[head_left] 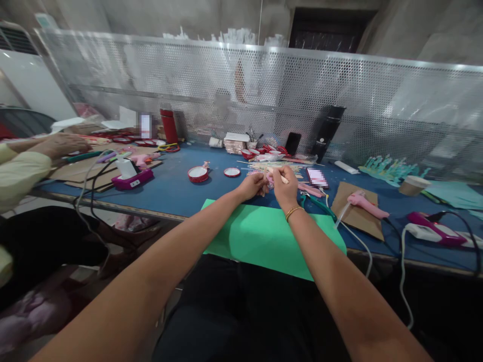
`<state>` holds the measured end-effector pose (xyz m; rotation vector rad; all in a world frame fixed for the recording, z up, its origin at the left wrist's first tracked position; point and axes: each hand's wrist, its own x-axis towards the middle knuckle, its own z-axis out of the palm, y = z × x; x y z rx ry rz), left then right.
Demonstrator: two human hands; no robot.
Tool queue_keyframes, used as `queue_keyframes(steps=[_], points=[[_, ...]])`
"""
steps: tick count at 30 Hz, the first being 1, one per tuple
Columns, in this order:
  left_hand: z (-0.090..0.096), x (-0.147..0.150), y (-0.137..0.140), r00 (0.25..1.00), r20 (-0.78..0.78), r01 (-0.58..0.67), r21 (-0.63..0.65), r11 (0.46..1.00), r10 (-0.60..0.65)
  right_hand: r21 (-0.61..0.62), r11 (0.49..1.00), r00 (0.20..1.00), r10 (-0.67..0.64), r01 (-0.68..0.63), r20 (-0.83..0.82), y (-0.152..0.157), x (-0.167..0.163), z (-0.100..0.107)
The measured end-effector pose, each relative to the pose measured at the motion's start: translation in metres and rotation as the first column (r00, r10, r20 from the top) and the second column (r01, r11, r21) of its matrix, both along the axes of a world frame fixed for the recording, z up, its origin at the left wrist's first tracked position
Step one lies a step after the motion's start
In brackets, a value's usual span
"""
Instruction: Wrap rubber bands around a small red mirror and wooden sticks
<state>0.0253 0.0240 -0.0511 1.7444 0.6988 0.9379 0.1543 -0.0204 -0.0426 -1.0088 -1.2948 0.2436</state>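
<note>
green sheet (260, 234) overhangs the table's front edge; to its left, blue tabletop (173, 191) stretches toward a purple power strip (133, 181); to its right, cardboard (360, 221) crowds. beyond its far edge, left hand (252, 186) curls at a small pink piece (269, 177), grip unclear; right hand (286, 191) is closed round a pale stick (283, 179). behind, a perforated screen (181, 85).
</note>
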Motion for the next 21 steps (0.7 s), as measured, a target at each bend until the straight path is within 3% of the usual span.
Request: queue_keyframes(steps=[8, 15, 21], points=[[-0.0012, -0.001, 0.0013, 1.0, 0.011, 0.023, 0.01, 1.0, -0.023, 0.006, 0.998, 0.998, 0.056, -0.056, 0.014, -0.0025, -0.0012, 0.0009], [-0.0033, -0.0003, 0.0026, 1.0, -0.001, 0.0, 0.026, 1.0, 0.0, 0.002, 1.0, 1.0, -0.016, 0.016, -0.007, 0.0012, 0.0004, -0.0007], [-0.004, -0.0002, 0.0037, 1.0, 0.018, 0.025, 0.001, 1.0, -0.025, 0.02, 0.998, 0.998, 0.058, -0.058, 0.015, -0.0027, -0.0014, 0.002]])
